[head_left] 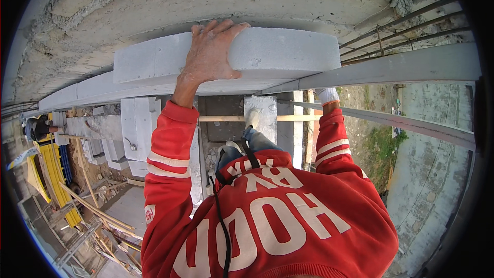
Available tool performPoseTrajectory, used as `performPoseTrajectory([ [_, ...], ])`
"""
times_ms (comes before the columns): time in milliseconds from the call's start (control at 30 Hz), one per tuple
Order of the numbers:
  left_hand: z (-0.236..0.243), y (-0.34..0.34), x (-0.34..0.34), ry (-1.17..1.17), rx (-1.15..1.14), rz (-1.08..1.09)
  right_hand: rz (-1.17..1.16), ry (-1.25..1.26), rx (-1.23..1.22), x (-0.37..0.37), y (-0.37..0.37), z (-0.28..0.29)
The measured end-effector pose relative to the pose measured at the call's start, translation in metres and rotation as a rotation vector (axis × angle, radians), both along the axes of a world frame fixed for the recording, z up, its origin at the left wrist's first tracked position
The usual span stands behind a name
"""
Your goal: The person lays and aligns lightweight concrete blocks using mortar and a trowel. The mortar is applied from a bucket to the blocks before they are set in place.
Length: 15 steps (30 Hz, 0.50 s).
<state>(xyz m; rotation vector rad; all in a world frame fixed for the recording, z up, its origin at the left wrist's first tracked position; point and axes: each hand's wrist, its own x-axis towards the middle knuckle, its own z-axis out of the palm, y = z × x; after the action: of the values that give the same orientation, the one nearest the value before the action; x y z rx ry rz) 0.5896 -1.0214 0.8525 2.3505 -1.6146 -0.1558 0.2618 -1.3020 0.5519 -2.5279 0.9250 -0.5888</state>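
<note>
My bare left hand (212, 54) lies over the top of a pale aerated concrete block (288, 50). Its fingers reach to the far top edge and the thumb rests on the near side, so it grips the block across its thickness. The block stands on a row of similar blocks (92, 86) along the rough concrete wall. My right hand (328, 95), in a white glove, is just below a long grey metal beam (396, 67) near the block's right end. The beam hides part of that hand, and its fingers do not show.
Steel rebars (401, 33) stick out at upper right. One foot stands on a narrow whitish board (267, 123) high above the ground, beside a wooden pole (221, 118). More blocks (136, 123) are stacked at left, with yellow metal sheets (54, 164) and another person (38, 127) beyond.
</note>
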Motion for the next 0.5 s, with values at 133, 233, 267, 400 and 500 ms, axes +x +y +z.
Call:
performPoseTrajectory([
  [133, -0.003, 0.0, 0.002, -0.034, 0.014, 0.012, -0.027, -0.082, 0.135, -0.003, 0.007, 0.016],
  [233, -0.004, 0.0, 0.003, -0.027, 0.006, 0.008, -0.059, -0.143, 0.235, 0.004, 0.011, 0.028],
  [267, -0.003, 0.0, 0.003, -0.025, 0.011, 0.008, -0.071, -0.165, 0.269, 0.006, 0.013, 0.032],
  [400, -0.003, 0.0, 0.003, -0.016, 0.0, 0.01, -0.121, -0.253, 0.404, 0.018, 0.019, 0.047],
  [500, -0.001, -0.001, 0.003, -0.011, 0.019, 0.002, -0.172, -0.321, 0.497, 0.016, 0.025, 0.06],
])
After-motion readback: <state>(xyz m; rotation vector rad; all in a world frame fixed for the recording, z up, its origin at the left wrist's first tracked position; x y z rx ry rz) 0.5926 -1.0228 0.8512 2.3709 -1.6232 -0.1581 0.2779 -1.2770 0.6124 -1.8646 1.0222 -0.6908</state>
